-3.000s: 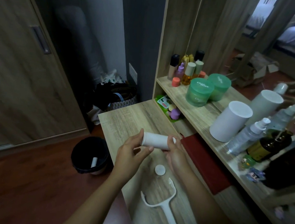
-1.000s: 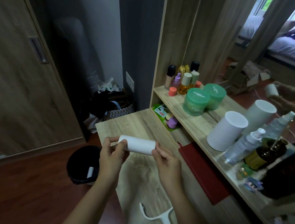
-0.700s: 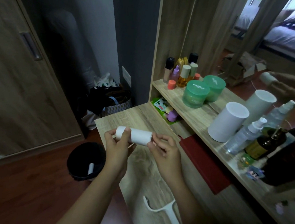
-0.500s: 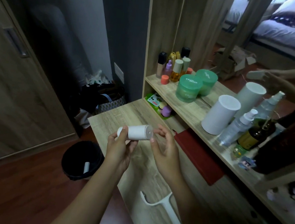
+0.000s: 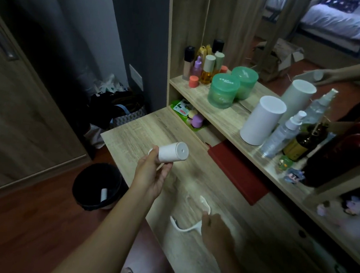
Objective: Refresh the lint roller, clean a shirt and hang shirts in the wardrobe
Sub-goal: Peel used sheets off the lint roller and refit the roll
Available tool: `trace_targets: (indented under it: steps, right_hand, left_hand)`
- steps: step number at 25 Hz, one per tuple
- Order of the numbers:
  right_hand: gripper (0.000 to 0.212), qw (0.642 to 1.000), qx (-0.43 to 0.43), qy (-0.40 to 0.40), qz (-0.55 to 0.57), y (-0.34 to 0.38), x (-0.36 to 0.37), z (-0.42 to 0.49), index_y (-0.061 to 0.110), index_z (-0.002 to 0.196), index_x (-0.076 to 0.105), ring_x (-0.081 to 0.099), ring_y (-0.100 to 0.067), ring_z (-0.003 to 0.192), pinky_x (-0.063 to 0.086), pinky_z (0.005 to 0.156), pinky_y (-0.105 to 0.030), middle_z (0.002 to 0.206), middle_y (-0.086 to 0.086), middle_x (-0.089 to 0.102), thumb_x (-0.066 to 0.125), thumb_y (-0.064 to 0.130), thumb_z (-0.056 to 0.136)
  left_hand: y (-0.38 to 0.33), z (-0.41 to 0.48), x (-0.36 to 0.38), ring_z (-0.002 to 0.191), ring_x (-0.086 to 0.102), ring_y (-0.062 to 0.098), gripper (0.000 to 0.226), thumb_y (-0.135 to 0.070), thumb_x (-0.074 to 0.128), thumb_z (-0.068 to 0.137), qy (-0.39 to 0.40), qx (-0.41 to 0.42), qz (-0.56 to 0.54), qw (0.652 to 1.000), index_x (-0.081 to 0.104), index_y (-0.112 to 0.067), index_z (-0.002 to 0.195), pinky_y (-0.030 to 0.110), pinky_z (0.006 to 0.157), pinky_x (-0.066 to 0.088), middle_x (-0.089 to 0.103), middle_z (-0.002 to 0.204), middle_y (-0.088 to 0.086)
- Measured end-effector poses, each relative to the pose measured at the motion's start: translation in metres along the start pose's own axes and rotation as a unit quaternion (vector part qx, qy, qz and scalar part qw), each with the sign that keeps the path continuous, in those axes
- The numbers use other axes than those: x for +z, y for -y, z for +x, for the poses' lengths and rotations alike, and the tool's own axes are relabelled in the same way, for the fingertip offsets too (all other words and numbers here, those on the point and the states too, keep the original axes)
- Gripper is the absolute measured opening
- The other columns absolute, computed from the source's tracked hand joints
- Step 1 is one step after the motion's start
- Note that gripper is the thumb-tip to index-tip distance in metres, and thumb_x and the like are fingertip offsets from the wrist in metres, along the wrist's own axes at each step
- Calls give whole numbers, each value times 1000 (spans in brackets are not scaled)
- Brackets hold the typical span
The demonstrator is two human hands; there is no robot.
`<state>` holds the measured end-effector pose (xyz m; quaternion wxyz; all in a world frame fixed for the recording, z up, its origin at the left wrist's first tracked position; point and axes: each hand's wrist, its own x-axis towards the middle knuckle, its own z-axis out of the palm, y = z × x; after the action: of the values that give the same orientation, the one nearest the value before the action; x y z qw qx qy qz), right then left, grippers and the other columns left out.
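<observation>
Refill in hand: the left hand (image 5: 150, 175) gripped the white refill roll (image 5: 172, 153) above the desk (image 5: 129, 135), its long axis running from 8 to 2 o'clock. At 5 o'clock from it, the blurred right hand (image 5: 215, 229) covered the roller handle (image 5: 184, 227) lying on the desk; whether its fingers were closed on it could not be told.

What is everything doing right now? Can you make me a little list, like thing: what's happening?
left hand: holds the white roll up above the table
right hand: down on the roller handle, too blurry to see its grip
roller handle: lying on the table, no roll on it
bin: on the floor beside the table, with a small white tube inside
</observation>
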<state>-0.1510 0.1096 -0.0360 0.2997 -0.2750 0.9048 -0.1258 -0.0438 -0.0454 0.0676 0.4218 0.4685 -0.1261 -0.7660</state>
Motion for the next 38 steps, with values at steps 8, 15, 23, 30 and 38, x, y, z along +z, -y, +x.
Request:
trace_targets:
  steps: [8, 15, 23, 30, 38]
  right_hand:
    - [37, 973, -195, 31, 122, 45, -52, -2, 18, 75, 57, 61, -11, 61, 49, 63, -29, 66, -1, 62, 35, 36, 97]
    - [44, 946, -317, -4, 75, 90, -104, -4, 20, 74, 64, 66, -4, 58, 50, 65, -32, 60, 3, 68, 38, 52, 87]
    - [42, 942, -335, -12, 31, 96, -108, 1, 19, 76, 63, 65, 0, 58, 52, 72, -32, 65, 4, 70, 39, 50, 89]
    - [56, 942, -328, -53, 58, 107, -97, 1, 18, 73, 55, 66, -20, 70, 51, 70, -39, 68, -3, 69, 22, 63, 77]
    - [48, 943, -303, -131, 37, 129, -95, -18, 19, 95, 64, 62, -30, 89, 36, 65, -35, 91, -7, 71, 25, 46, 95]
  left_hand:
    - [-16, -4, -23, 90, 58, 19, 16, -16, 51, 93, 4, -1, 42, 999, 53, -7, 106, 26, 60, 58, 55, 99, 12]
    - [-24, -10, -25, 90, 59, 24, 33, -11, 50, 91, 56, 84, 214, 972, 51, -10, 124, 34, 70, 53, 57, 112, 17]
    - [-16, -34, -24, 74, 62, 11, 36, -9, 49, 92, 104, 113, 268, 951, 53, -21, 125, 21, 57, 52, 61, 104, 8]
    - [-12, -34, -6, 76, 68, 26, 44, -18, 36, 92, 61, 177, 352, 917, 40, -46, 126, 41, 70, 57, 61, 102, 5]
    - [-18, -41, 5, 68, 61, 32, 66, -14, 63, 66, 20, 278, 501, 819, 34, -44, 117, 41, 59, 53, 57, 90, 6]
